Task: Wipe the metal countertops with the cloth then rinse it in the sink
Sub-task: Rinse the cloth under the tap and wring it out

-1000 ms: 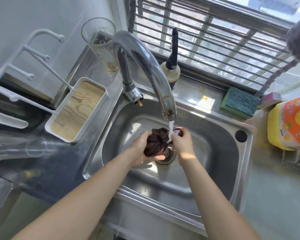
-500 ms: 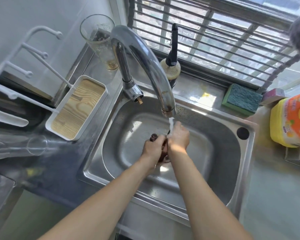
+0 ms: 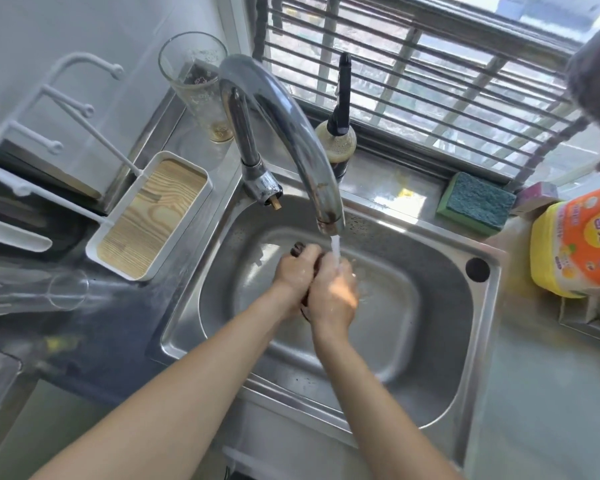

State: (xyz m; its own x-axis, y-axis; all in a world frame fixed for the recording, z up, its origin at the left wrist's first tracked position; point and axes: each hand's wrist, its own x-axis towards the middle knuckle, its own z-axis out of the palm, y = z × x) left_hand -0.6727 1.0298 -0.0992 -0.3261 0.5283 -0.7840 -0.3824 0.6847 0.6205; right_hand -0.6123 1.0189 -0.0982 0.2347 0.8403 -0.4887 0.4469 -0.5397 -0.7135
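Currently both hands sit in the sink (image 3: 440, 341) under the faucet (image 3: 291, 133), left hand (image 3: 297, 271) and right hand (image 3: 333, 296) pressed together, fingers curled around the dark cloth (image 3: 298, 248). Only a corner of cloth shows above the left hand. Water stream (image 3: 335, 251) from the faucet lands on the right hand.

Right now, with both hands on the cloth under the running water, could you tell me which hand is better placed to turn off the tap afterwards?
Probably the left hand: the tap base stands at the sink's back left, on its side. The right hand could hold the cloth.
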